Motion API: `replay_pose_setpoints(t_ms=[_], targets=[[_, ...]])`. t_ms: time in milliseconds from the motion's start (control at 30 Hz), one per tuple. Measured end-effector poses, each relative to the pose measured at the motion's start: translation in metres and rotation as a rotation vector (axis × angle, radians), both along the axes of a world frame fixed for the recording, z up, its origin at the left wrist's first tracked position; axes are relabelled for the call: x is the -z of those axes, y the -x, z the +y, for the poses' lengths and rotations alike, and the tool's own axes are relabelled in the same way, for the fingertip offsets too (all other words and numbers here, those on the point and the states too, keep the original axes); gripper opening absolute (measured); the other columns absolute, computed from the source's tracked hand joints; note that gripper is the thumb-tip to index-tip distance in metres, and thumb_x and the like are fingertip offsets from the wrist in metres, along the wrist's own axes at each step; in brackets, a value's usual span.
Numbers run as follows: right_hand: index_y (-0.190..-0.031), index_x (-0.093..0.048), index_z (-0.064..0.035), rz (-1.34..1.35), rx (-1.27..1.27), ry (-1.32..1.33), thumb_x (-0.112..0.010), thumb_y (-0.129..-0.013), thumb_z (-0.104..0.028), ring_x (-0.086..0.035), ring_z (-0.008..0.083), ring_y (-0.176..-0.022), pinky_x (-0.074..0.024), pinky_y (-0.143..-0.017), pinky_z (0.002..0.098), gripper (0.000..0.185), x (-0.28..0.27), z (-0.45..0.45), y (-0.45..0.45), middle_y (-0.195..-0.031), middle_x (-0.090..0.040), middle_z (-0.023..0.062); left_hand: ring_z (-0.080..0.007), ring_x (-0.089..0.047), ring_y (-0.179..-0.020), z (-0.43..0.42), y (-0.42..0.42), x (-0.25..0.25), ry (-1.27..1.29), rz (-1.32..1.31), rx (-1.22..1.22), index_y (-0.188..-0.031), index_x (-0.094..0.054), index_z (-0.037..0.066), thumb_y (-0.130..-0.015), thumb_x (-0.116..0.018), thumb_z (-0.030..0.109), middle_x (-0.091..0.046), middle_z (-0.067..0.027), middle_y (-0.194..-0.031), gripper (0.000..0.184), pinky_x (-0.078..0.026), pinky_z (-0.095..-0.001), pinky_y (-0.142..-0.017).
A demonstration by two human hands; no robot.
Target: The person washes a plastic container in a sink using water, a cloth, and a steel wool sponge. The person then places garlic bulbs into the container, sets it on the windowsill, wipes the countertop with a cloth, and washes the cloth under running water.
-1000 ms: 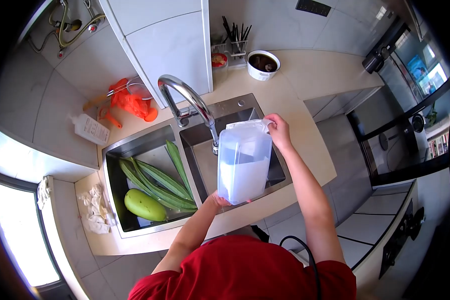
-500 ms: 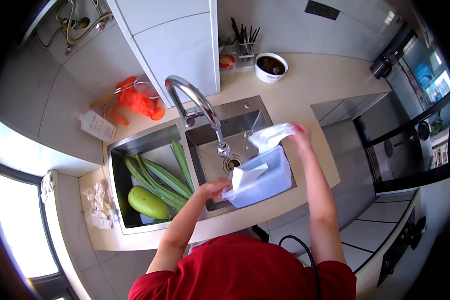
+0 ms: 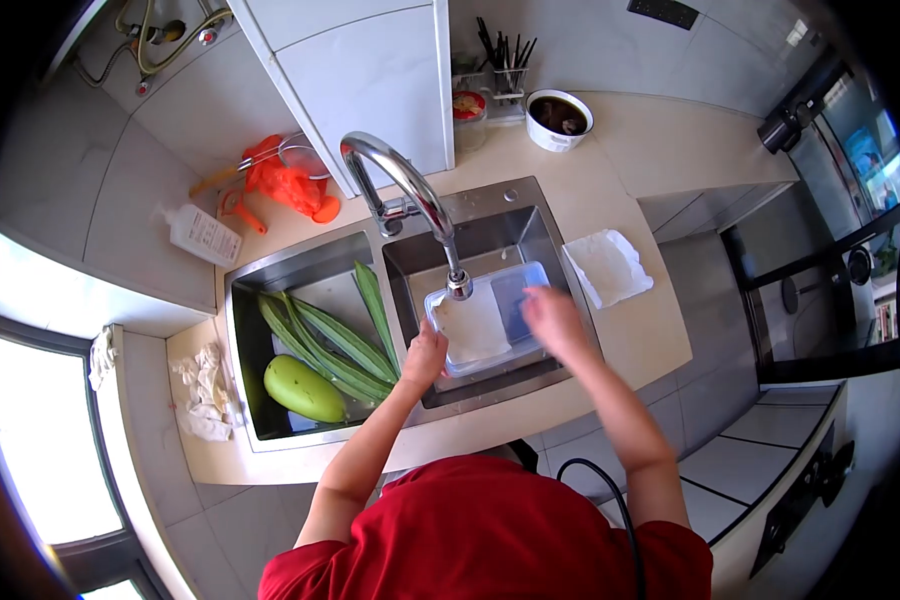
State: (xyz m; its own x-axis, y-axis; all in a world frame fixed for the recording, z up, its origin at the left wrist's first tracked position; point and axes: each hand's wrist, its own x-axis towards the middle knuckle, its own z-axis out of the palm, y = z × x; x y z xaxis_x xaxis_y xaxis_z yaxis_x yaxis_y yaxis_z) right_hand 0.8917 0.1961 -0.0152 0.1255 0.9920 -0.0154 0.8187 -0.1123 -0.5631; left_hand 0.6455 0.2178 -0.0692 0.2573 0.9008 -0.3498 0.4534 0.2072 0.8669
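Head — left hand [image 3: 426, 357] grips container [image 3: 512, 298]

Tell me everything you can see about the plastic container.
The plastic container is a rectangular, translucent bluish tub with rounded corners, open side up, in or over the sink's right basin. A flat white piece covers much of its inside. The left hand grips its left edge; the blurred right hand is at its right side, contact unclear.

translucent rectangular plastic container [image 3: 510, 297], open side facing up, white sheet [image 3: 470, 326] inside, covering left and central portion, located at right sink basin [image 3: 420, 268], adjacent to faucet outlet [image 3: 458, 284]
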Motion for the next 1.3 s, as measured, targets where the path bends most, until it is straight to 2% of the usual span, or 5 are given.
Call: replay_pose_setpoints(t_ms=[133, 400, 767, 1200, 1300], targets=[[-0.12, -0.037, 0.0053, -0.199, 0.046, 0.179, -0.066, -0.078, -0.032, -0.06, 0.0367, -0.091, -0.0501, -0.076, 0.0435, 0.064, 0.053, 0.013, 0.062, -0.099, -0.057, 0.0255, -0.0362, -0.062, -0.051, -0.005, -0.003, 0.001, -0.169, 0.086, 0.007, -0.129, -0.029, 0.0, -0.087, -0.04, 0.012, -0.061, -0.0253, -0.07, 0.045, -0.054, -0.0412, -0.044], [-0.086, -0.058, -0.002, -0.108, 0.209, 0.133, -0.062, -0.074, -0.025, -0.061, 0.0334, -0.085, -0.0497, -0.071, 0.044, 0.026, 0.096, 0.022, 0.089, -0.089, -0.061, 0.0139, -0.0328, -0.064, -0.053, 0.004, 0.013, 0.009, 0.105, -0.064, 0.043, -0.138, -0.017, 0.003, -0.08, -0.046, 0.009, -0.062, -0.0237, -0.071, 0.065, -0.055, -0.0403, -0.045], [-0.084, -0.048, -0.0034, -0.382, -0.015, -0.264, -0.062, -0.073, -0.008, -0.06, 0.034, -0.074, -0.0498, -0.063, 0.042, 0.019, -0.016, -0.005, 0.021, -0.082, -0.057, 0.0148, -0.0446, -0.061, -0.074, 0.026, 0.021, 0.002, -0.421, 0.392, 0.061, -0.144, 0.003, 0.012, -0.074, -0.048, -0.003, -0.019, -0.0353, -0.139, 0.088, -0.052, -0.0474, -0.065], [-0.082, -0.051, -0.0007, -0.02, 0.134, -0.257, -0.059, -0.076, -0.005, -0.059, 0.0391, -0.074, -0.047, -0.065, 0.0432, 0.011, 0.007, 0.011, -0.123, -0.077, -0.06, 0.0203, -0.0315, -0.063, -0.07, 0.03, -0.017, -0.008, -0.783, 0.932, 0.111, -0.143, -0.011, 0.005, -0.071, -0.052, -0.005, -0.008, -0.0329, -0.144, 0.083, -0.054, -0.0352, -0.054], [-0.102, -0.053, -0.0011, -0.143, 0.205, -0.147, -0.065, -0.077, -0.016, -0.056, 0.0369, -0.095, -0.0444, -0.079, 0.043, 0.03, 0.016, 0.017, -0.17, -0.102, -0.058, 0.0207, -0.032, -0.064, -0.068, 0.017, -0.025, -0.011, -0.748, 1.001, 0.079, -0.143, -0.009, 0.004, -0.072, -0.05, -0.007, -0.012, -0.0336, -0.142, 0.083, -0.054, -0.0364, -0.054]])
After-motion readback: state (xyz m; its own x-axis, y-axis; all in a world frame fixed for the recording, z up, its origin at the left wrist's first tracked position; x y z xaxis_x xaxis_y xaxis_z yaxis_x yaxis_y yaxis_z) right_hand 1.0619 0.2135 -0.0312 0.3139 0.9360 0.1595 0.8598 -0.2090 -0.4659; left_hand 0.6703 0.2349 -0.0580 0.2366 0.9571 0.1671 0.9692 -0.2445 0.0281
